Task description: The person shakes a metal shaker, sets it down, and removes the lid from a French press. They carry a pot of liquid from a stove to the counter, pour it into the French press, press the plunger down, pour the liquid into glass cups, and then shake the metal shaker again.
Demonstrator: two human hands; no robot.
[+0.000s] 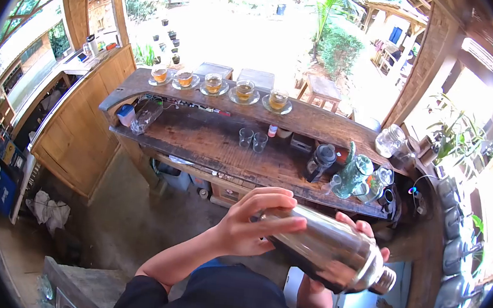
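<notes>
A shiny metal cocktail shaker (326,246) is held in front of my chest, tilted so its capped end points down to the right. My left hand (261,223) wraps around the base end, fingers stretched over the top side. At the shoulder end, my right hand (363,229) grips from behind; its fingertips show above the shaker and much of the palm is hidden. Beyond my hands, two clear glasses (252,140) stand on the wooden counter (201,135). Several glass cups of amber drink (244,91) sit on saucers along the raised ledge.
To the right on the counter are a dark French press (321,160), a green glass jar (353,175) and clear jars. A blue box (125,114) and plastic bag lie at the left end. A wooden cabinet (81,133) stands left; several large bottles (454,260) line the right edge.
</notes>
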